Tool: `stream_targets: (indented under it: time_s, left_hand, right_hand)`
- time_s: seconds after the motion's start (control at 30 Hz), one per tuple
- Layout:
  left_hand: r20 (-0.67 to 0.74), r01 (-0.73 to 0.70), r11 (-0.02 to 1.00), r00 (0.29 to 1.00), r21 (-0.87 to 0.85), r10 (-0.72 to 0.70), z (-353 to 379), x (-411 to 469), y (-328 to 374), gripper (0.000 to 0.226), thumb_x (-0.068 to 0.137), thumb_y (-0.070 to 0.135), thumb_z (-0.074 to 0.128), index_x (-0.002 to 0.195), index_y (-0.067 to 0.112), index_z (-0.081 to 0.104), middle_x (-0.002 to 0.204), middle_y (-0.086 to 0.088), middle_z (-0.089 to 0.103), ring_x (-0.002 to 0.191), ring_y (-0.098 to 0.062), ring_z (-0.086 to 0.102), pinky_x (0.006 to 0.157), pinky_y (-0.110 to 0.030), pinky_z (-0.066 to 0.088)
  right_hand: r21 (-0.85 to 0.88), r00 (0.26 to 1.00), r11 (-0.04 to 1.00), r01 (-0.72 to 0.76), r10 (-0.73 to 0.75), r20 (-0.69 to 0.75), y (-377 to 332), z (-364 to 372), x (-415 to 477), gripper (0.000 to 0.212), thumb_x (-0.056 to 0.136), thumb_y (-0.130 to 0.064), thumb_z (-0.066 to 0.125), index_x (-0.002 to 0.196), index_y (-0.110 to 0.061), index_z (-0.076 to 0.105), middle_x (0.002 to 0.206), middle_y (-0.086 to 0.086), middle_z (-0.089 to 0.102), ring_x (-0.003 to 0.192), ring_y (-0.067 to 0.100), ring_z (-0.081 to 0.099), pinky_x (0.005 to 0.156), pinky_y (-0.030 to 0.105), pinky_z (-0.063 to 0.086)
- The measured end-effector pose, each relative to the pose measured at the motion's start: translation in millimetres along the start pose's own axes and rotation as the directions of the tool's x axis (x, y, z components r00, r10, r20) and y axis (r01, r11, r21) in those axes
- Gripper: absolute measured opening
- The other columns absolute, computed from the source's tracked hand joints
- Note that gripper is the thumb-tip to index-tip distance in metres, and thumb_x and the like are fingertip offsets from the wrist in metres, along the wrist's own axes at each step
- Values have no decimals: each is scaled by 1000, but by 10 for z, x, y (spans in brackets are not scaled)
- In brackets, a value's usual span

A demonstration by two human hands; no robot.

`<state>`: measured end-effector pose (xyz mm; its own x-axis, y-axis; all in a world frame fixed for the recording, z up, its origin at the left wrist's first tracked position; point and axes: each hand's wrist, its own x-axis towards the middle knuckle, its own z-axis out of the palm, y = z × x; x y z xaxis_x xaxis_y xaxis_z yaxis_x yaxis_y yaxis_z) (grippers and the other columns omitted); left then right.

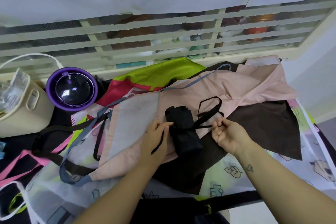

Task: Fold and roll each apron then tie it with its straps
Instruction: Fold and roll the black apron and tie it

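Note:
A rolled black apron lies on top of a spread pink apron in the middle of the table. My left hand rests against the roll's left side and holds one black strap, whose end hangs over my palm. My right hand pinches the other black strap, pulled taut from the roll's middle. More of the black strap lies in loops behind the roll on the pink cloth.
Several other aprons cover the table: a dark brown one, a lime and red one, a white printed one. A purple round lid and a cream basket stand at the left. A slatted window grille runs behind.

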<state>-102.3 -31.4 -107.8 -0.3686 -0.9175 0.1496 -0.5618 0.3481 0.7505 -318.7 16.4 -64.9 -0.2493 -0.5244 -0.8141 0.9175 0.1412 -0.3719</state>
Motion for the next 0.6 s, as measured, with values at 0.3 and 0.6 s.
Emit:
stream_targets:
  time_s: [0.3, 0.6]
  left_hand:
    - [309, 385, 923, 876, 12, -369, -198, 164, 136, 38, 101, 27, 44, 65, 19, 55, 70, 5, 57, 68, -10, 52, 61, -19, 32]
    - [322, 469, 814, 873, -344, -367, -69, 315, 451, 38, 99, 31, 45, 71, 17, 65, 89, 14, 69, 85, -2, 62, 72, -18, 46]
  right_hand:
    - [-344, 991, 932, 117, -134, -27, -74, -47, 20, 27, 101, -30, 43, 82, -16, 57, 76, -1, 64, 52, 9, 52, 41, 15, 43]
    - [-513, 991, 852, 106, -130, -11, 239, 59, -51, 10, 91, -21, 62, 82, -15, 60, 65, 0, 52, 48, 6, 42, 44, 17, 38]
